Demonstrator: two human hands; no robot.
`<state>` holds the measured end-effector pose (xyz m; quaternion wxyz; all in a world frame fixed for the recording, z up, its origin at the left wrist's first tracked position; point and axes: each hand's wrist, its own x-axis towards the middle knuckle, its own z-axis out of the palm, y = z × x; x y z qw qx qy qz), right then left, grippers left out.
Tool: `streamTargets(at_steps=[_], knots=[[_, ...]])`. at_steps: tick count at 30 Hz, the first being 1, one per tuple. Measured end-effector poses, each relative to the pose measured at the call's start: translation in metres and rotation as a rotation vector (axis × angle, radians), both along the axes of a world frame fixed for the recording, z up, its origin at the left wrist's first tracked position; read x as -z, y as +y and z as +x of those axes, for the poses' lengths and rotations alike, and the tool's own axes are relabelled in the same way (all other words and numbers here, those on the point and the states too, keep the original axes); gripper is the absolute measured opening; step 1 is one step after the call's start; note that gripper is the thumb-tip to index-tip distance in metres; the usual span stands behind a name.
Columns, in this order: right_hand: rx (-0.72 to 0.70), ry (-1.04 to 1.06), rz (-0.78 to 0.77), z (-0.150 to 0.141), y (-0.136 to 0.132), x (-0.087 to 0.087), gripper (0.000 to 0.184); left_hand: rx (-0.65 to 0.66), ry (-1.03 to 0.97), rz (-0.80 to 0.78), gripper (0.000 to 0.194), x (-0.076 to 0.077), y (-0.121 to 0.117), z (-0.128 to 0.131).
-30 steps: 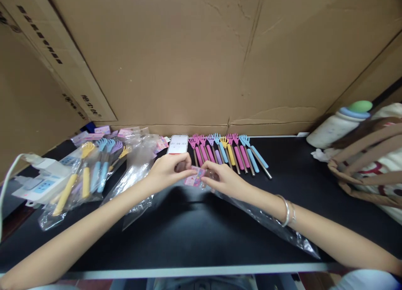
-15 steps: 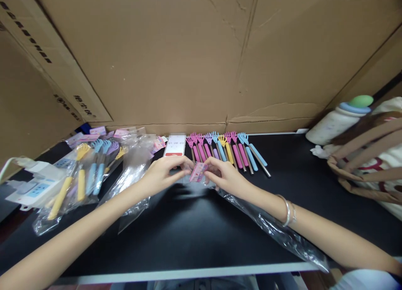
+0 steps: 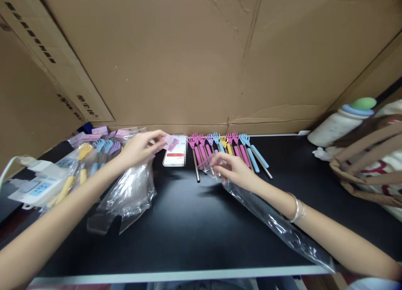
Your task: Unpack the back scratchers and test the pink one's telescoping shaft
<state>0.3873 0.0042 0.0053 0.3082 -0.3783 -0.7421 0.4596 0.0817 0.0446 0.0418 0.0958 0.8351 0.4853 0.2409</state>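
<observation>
I see my left hand (image 3: pixel 138 151) pinching a pink card (image 3: pixel 171 142) near the phone (image 3: pixel 174 159), my right hand (image 3: pixel 236 171) pinching a clear bag (image 3: pixel 270 216). Bagged claw-headed sticks (image 3: pixel 83 151) lie toward the desk's (image 3: pixel 188 235) left end; unbagged sticks (image 3: pixel 253 160) line its back edge.

The screen of the phone (image 3: pixel 174 159) shows "04" at the end of a partly hidden number. Dark characters on the cardboard (image 3: pixel 67 55) and print on the pink card (image 3: pixel 171 142) are too unclear to read.
</observation>
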Motion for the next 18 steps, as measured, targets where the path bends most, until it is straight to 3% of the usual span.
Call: streamTargets(at_steps=[3,6,12,18], knots=[[-0.016,-0.074,0.089,0.001,0.003,0.0,0.006,-0.067,0.379,0.171,0.03,-0.004,0.035,-0.021],[-0.025,-0.19,0.202,-0.002,0.0,0.0,0.009,-0.048,0.668,0.221,0.025,0.004,0.064,-0.02],[0.004,-0.458,0.437,-0.004,-0.012,-0.001,0.014,0.052,0.805,0.278,0.023,0.028,0.09,0.002],[-0.004,-0.431,0.484,-0.004,-0.017,-0.005,0.017,0.111,0.845,0.358,0.026,0.022,0.086,-0.006]])
